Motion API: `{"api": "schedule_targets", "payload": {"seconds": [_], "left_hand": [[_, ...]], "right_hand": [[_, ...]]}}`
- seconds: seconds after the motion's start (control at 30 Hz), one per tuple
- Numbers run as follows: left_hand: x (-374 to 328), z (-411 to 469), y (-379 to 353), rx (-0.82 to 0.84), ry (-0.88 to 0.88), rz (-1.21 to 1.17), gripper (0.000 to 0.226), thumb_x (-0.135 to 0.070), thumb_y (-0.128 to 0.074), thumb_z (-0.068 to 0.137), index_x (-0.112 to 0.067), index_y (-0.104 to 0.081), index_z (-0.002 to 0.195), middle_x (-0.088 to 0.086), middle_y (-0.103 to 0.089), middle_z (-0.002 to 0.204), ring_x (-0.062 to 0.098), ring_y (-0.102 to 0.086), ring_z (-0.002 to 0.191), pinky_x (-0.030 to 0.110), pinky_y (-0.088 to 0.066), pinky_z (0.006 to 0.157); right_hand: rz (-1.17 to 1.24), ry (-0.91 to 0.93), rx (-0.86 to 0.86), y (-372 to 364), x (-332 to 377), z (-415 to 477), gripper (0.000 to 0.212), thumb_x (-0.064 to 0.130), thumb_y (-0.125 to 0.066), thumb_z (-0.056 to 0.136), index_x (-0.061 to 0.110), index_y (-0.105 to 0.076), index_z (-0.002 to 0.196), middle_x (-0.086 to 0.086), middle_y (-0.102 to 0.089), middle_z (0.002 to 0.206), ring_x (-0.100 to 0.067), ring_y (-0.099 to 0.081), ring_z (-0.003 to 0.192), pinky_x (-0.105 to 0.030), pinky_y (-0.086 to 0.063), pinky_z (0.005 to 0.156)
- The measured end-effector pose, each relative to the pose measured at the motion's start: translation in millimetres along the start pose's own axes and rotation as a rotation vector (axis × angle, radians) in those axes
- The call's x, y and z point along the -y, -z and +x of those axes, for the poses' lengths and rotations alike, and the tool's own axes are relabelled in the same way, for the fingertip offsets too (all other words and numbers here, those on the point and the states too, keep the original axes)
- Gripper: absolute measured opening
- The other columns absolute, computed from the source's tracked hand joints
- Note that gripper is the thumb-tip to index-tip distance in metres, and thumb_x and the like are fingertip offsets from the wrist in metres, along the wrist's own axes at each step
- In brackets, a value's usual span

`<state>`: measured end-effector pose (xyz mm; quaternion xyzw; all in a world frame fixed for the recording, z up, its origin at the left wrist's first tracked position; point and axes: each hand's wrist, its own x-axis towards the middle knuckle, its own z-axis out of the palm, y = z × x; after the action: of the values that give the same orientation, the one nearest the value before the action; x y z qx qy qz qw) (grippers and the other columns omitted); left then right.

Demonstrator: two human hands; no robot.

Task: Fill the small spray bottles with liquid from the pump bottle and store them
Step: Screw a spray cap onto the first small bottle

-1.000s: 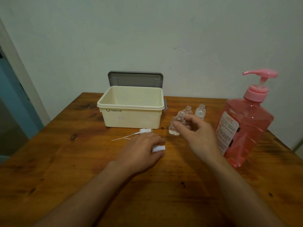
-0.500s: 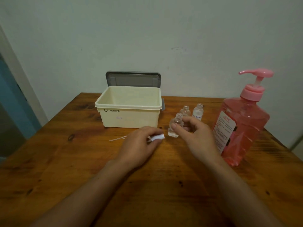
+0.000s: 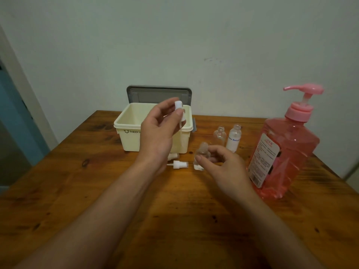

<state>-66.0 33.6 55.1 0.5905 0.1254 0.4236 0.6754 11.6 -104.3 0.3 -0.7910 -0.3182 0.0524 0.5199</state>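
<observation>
Your left hand (image 3: 159, 133) is raised in front of the box (image 3: 132, 131), thumb and fingers pinched on a white spray head (image 3: 179, 107) whose thin tube hangs down. Your right hand (image 3: 221, 164) sits lower and to the right, fingers curled round a small clear bottle (image 3: 201, 152). That bottle is tilted, its open neck toward the left hand. It is too blurred to tell what is in it or whether its base touches the table (image 3: 174, 220).

Progress looks early. Two bottles (image 3: 220, 135) stand uncapped side by side behind your right hand, between the box and the pump bottle (image 3: 285, 152). Neither shows any pink, so I judge them unfilled. Two heads (image 3: 179, 164) lie on the table in front of the box, near the held bottle but on no bottle. The pump bottle stands at the right, nearly full, with no hand on it. None of the three bottles is in the box, and the grey lid (image 3: 159, 94) stands upright behind it.

If the held bottle is filled, capping is the step in hand: line the tube up with the neck, then screw down. After that you have the other two to fill and cap, then all three go into the box.
</observation>
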Motion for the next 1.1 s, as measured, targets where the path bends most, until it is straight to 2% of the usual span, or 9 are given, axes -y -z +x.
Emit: {"api": "schedule_targets", "payload": {"seconds": [0.1, 0.23, 0.53, 0.7, 0.83, 0.97, 1.1], "left_hand": [[-5.5, 1.6, -3.3, 0.007, 0.031, -0.154, 0.022, -0.011, -0.062, 0.092, -0.021, -0.066, 0.111, -0.004, -0.071, 0.101, 0.007, -0.069, 0.097, 0.027, -0.057, 0.084], [-6.6, -0.7, -8.2, 0.045, 0.036, -0.199, 0.022, -0.008, -0.062, 0.092, -0.017, -0.065, 0.112, -0.004, -0.071, 0.099, 0.007, -0.069, 0.095, 0.029, -0.057, 0.085], [9.4, -9.4, -10.2, 0.143, 0.054, -0.035, 0.026, -0.011, -0.062, 0.093, -0.018, -0.065, 0.117, 0.006, -0.068, 0.112, 0.018, -0.067, 0.104, 0.032, -0.058, 0.087], [16.0, -13.5, -6.2, 0.199, 0.050, 0.038, 0.026, -0.011, -0.062, 0.092, -0.017, -0.065, 0.117, 0.004, -0.068, 0.112, 0.012, -0.067, 0.102, 0.026, -0.056, 0.087], [21.8, -16.3, -3.5, 0.258, 0.057, 0.106, 0.027, -0.012, -0.062, 0.092, -0.017, -0.064, 0.118, 0.000, -0.069, 0.111, 0.004, -0.067, 0.100, 0.018, -0.055, 0.082], [27.5, -17.8, -0.2, 0.300, 0.058, 0.164, 0.028, -0.012, -0.062, 0.092, -0.017, -0.064, 0.119, 0.002, -0.068, 0.116, 0.007, -0.066, 0.105, 0.022, -0.056, 0.083], [30.3, -18.8, 3.0, 0.321, 0.060, 0.178, 0.028, -0.010, -0.061, 0.093, -0.016, -0.063, 0.120, 0.002, -0.067, 0.116, 0.003, -0.066, 0.101, 0.015, -0.053, 0.074]], "right_hand": [[-0.018, 0.003, 0.010, -3.6, 0.8, -1.8, 0.030, 0.035, -0.071, 0.085, 0.030, -0.066, 0.114, 0.015, -0.066, 0.091, 0.003, -0.059, 0.086, -0.015, -0.043, 0.071], [-0.038, 0.021, 0.027, -7.0, 2.1, -3.8, 0.028, 0.034, -0.071, 0.085, 0.030, -0.065, 0.113, 0.018, -0.063, 0.087, 0.015, -0.055, 0.084, -0.012, -0.039, 0.068], [-0.015, 0.074, 0.025, -10.1, 5.3, -6.0, 0.023, 0.032, -0.073, 0.084, 0.030, -0.068, 0.107, 0.020, -0.065, 0.086, 0.013, -0.057, 0.084, -0.014, -0.045, 0.069], [-0.014, 0.084, 0.025, -8.1, 3.7, -5.7, 0.022, 0.032, -0.073, 0.085, 0.032, -0.066, 0.106, 0.021, -0.064, 0.086, 0.014, -0.056, 0.084, -0.018, -0.046, 0.071], [-0.020, 0.097, 0.008, -7.6, 2.6, -4.6, 0.021, 0.033, -0.073, 0.084, 0.032, -0.065, 0.103, 0.019, -0.064, 0.085, 0.011, -0.057, 0.082, -0.021, -0.049, 0.071], [-0.014, 0.108, 0.013, -6.3, 4.4, -3.8, 0.019, 0.032, -0.073, 0.084, 0.033, -0.063, 0.101, 0.018, -0.063, 0.084, 0.011, -0.056, 0.083, -0.020, -0.049, 0.070], [0.006, 0.122, 0.013, -4.5, 4.2, -1.9, 0.018, 0.030, -0.074, 0.084, 0.033, -0.065, 0.099, 0.017, -0.066, 0.082, 0.008, -0.059, 0.081, -0.021, -0.050, 0.071]]}}
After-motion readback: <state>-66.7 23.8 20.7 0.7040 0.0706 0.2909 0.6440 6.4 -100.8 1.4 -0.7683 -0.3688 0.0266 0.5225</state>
